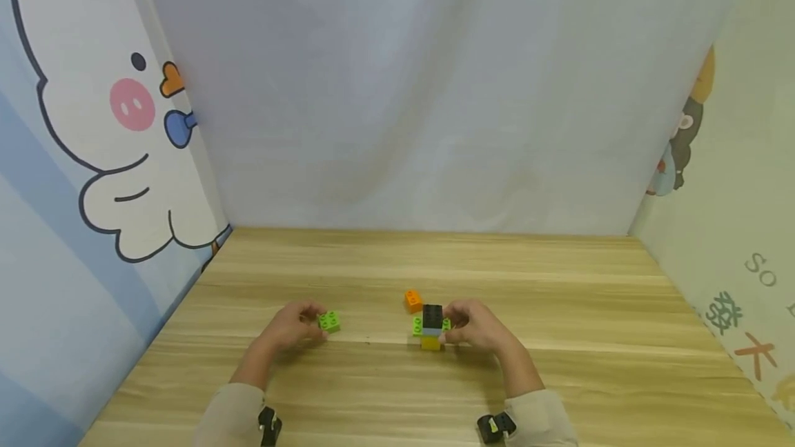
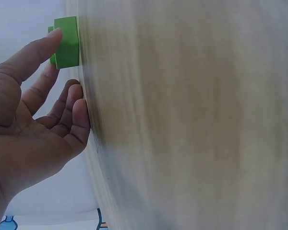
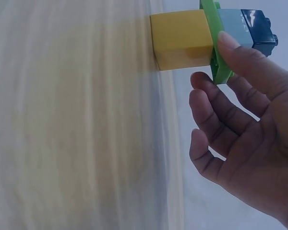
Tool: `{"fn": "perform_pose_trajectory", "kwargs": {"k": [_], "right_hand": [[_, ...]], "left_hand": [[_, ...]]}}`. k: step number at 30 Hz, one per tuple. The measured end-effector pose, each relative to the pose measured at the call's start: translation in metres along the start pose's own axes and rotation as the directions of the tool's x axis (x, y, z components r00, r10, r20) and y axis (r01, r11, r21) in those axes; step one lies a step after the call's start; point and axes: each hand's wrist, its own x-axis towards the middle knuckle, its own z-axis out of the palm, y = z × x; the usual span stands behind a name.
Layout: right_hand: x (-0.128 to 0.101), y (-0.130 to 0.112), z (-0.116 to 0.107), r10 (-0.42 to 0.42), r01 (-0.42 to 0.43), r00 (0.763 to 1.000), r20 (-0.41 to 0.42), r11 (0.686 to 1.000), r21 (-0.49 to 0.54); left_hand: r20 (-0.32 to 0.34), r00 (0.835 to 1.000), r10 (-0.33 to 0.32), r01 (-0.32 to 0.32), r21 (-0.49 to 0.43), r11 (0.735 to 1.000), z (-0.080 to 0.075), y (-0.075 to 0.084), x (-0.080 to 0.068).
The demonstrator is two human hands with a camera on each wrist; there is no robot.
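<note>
Between thumb and fingers my left hand [image 1: 295, 325] pinches a bright green toy brick [image 1: 330, 321] with studs on top, low over the table at the left. In the left wrist view the thumb lies on one face of this green brick [image 2: 67, 43]. On the right stands an upright stack of toy bricks: a yellow block [image 3: 181, 40] at the bottom, a thin green plate [image 3: 222, 72], a grey-blue brick [image 3: 234, 26] and a black brick [image 1: 433, 316] on top. My right hand [image 1: 475, 326] grips this stack around the green plate and grey-blue brick.
Just behind the stack lies a loose orange brick [image 1: 413, 301] on the wooden table [image 1: 373, 399]. A pale curtain [image 1: 435, 88] hangs along the table's far edge. Printed panels stand at the left and right sides.
</note>
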Motion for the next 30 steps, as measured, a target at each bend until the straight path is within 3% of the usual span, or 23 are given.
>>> {"fn": "perform_pose_trajectory", "kwargs": {"k": [14,30], "right_hand": [[0.000,0.000,0.001,0.019,-0.019,1.000,-0.004,1.000,-0.017],[0.001,0.001,0.001,0.012,-0.012,1.000,0.008,1.000,-0.007]], "left_hand": [[-0.019,1.000,-0.019,0.017,-0.077,0.997,-0.003,0.001,-0.001],[-0.029,0.998,0.056,-0.059,-0.110,0.992,0.005,0.015,-0.007]]}}
